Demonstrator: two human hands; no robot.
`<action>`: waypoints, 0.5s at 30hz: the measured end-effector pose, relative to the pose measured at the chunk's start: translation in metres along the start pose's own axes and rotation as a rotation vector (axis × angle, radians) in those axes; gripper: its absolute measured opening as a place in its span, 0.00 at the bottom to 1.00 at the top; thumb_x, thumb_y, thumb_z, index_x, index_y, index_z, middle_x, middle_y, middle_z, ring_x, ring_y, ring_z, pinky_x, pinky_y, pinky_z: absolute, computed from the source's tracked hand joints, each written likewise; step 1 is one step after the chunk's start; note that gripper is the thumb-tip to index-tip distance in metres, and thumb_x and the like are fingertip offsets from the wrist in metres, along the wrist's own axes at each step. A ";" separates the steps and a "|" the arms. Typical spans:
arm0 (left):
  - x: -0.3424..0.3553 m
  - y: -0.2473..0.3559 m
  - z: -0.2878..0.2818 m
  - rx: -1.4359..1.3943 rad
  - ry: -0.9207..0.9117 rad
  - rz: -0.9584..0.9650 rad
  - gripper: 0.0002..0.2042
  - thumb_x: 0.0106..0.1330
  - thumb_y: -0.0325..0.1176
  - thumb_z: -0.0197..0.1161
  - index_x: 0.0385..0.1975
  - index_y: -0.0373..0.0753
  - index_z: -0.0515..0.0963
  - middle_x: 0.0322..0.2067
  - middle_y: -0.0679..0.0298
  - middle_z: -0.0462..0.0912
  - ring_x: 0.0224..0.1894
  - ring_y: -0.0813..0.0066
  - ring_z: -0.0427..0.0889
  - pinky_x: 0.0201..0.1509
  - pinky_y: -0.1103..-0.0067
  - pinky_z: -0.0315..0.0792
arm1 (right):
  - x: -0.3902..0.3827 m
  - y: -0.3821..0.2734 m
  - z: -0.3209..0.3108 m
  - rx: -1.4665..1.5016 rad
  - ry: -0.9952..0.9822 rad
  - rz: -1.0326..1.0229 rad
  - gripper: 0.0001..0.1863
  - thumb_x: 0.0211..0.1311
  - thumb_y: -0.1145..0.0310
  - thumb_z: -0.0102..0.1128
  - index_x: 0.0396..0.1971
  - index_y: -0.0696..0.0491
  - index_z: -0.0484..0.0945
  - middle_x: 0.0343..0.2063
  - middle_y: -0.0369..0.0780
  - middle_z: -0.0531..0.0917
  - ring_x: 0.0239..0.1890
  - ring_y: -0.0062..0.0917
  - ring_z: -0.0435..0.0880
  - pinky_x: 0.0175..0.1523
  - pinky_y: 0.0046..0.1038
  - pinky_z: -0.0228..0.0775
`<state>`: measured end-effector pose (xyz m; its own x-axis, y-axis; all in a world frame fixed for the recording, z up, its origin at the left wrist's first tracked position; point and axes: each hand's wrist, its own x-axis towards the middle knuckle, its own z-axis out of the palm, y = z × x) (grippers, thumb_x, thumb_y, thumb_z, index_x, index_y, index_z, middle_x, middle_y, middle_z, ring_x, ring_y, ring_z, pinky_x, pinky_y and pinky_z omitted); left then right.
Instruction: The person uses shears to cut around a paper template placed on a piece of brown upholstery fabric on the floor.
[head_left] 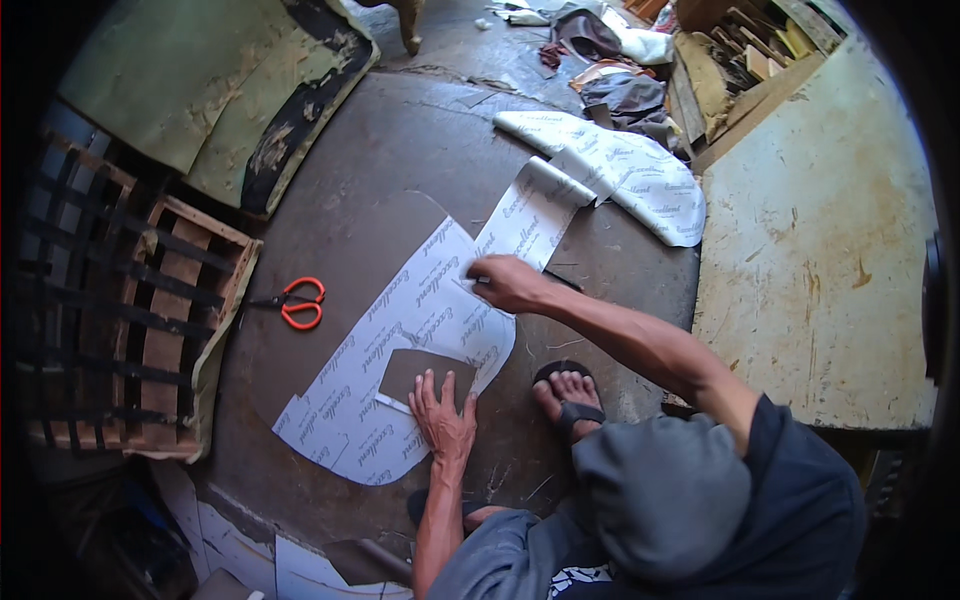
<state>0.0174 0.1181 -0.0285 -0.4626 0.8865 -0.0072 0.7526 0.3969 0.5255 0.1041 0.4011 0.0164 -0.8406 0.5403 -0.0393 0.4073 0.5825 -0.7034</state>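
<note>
A large white printed sheet (345,400) with a curved outline lies flat on the dark floor before me. On it rests a smaller brown angular piece (410,372), with a narrow pale strip beside its lower left edge. My left hand (443,415) presses down there, fingers spread over the brown piece and the sheet. Farther off, my right hand (505,283) is closed in a pinch low over the sheet's right side. What its fingertips hold is too small to make out. Scissors (303,303) with orange-red handles lie left of the sheet.
A partly rolled length of the same sheet (540,205) and a folded piece (640,180) lie beyond my right hand. A slatted wooden frame (170,320) stands left, a worn pale panel (200,90) behind it. A stained board (810,250) is at right, near cloth scraps (625,100).
</note>
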 end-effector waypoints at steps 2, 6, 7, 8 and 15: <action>0.000 -0.008 -0.019 -0.030 -0.043 -0.025 0.26 0.63 0.39 0.68 0.61 0.38 0.76 0.65 0.48 0.69 0.71 0.45 0.62 0.75 0.52 0.52 | 0.067 -0.037 0.035 -0.029 -0.118 -0.135 0.15 0.56 0.67 0.61 0.41 0.59 0.82 0.37 0.55 0.84 0.46 0.51 0.84 0.52 0.46 0.76; 0.002 -0.009 -0.075 -0.002 -0.071 -0.019 0.22 0.64 0.35 0.65 0.57 0.34 0.77 0.61 0.46 0.73 0.68 0.45 0.67 0.72 0.55 0.59 | 0.173 -0.074 0.101 0.003 -0.045 -0.336 0.14 0.55 0.67 0.60 0.39 0.57 0.82 0.37 0.55 0.84 0.44 0.52 0.84 0.49 0.47 0.78; -0.002 -0.009 -0.092 -0.035 -0.101 -0.036 0.20 0.64 0.33 0.65 0.55 0.33 0.78 0.59 0.46 0.74 0.67 0.45 0.68 0.71 0.57 0.62 | 0.196 -0.079 0.118 -0.005 -0.023 -0.351 0.14 0.55 0.66 0.61 0.40 0.56 0.82 0.38 0.55 0.84 0.44 0.53 0.84 0.49 0.47 0.78; -0.004 -0.003 -0.112 -0.028 -0.099 -0.024 0.18 0.63 0.30 0.65 0.52 0.32 0.79 0.56 0.46 0.77 0.63 0.45 0.72 0.68 0.60 0.66 | 0.218 -0.079 0.130 -0.068 -0.031 -0.346 0.15 0.58 0.65 0.59 0.43 0.55 0.82 0.42 0.54 0.83 0.46 0.52 0.83 0.51 0.45 0.78; -0.053 -0.006 -0.189 0.051 -0.316 -0.176 0.15 0.63 0.27 0.65 0.49 0.32 0.80 0.49 0.49 0.80 0.55 0.49 0.77 0.61 0.62 0.72 | 0.263 -0.114 0.181 -0.348 -0.154 -0.169 0.18 0.71 0.60 0.45 0.51 0.50 0.81 0.54 0.49 0.79 0.59 0.46 0.78 0.62 0.40 0.74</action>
<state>-0.0509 0.0239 0.1299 -0.4258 0.8300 -0.3603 0.7000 0.5545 0.4501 -0.2278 0.3666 -0.0427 -0.9388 0.3378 -0.0680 0.3333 0.8399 -0.4283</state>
